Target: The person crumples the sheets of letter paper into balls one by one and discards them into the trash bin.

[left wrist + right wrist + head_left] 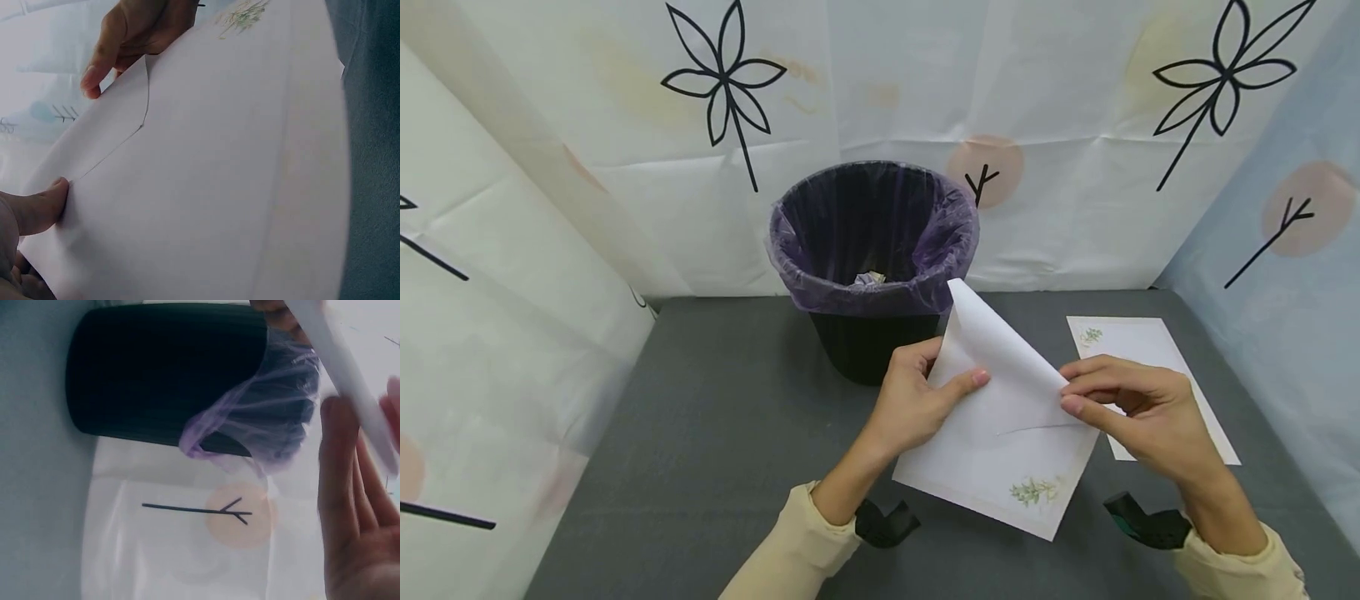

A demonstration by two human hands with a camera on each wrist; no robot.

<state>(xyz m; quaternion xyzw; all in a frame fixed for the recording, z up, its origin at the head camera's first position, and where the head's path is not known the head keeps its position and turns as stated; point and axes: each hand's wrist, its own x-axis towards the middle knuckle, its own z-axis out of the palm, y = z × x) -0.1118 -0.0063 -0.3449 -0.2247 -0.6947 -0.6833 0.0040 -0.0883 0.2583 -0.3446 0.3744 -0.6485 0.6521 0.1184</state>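
A white sheet of paper (1000, 467) with a green leaf print near its lower edge is held up between both hands, its top part folded over toward the camera. My left hand (917, 400) grips its left side, thumb on the front and fingers behind. At the right edge, by the end of the fold, my right hand (1138, 404) pinches the paper between thumb and fingers. The left wrist view shows the folded flap (112, 119) with a bent edge line. Seen from the right wrist, the paper (344, 375) is nearly edge-on.
Behind the paper stands a black bin (865, 346) with a purple liner (947, 225) and a small crumpled scrap (869, 278) inside. A second leaf-printed sheet (1187, 400) lies on the grey table (722, 442) at right. Printed white cloth (880, 83) encloses the table.
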